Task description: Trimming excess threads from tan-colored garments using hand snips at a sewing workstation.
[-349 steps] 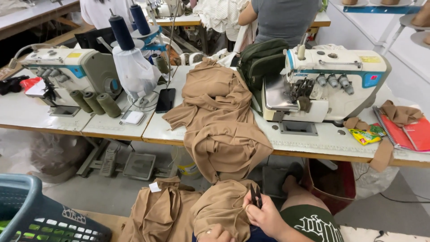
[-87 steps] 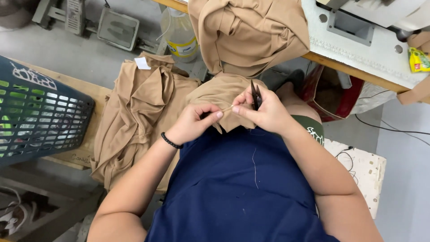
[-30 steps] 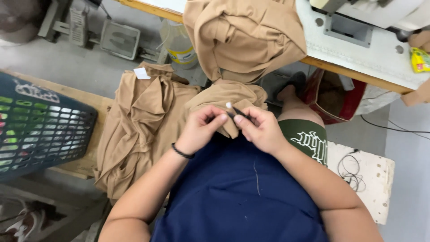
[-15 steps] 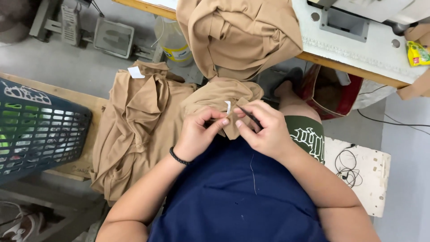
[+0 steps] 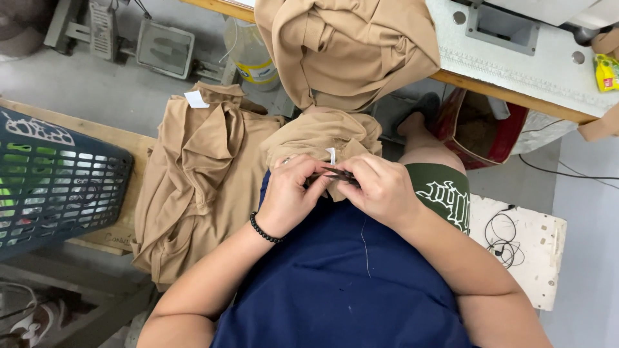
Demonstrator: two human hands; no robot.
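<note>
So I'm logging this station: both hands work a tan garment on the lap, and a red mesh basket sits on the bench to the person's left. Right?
Not quite: the head view shows the mesh basket is dark blue-green, not red. The rest holds: left hand and right hand work the tan garment on the lap, basket on the bench to the left.

Hands hemmed in close: tan garment pile [image 5: 200,187] and blue basket [image 5: 58,187] block the left, draped fabric [image 5: 354,51] and table edge [image 5: 516,96] block ahead. Open floor [image 5: 580,206] lies right.
</note>
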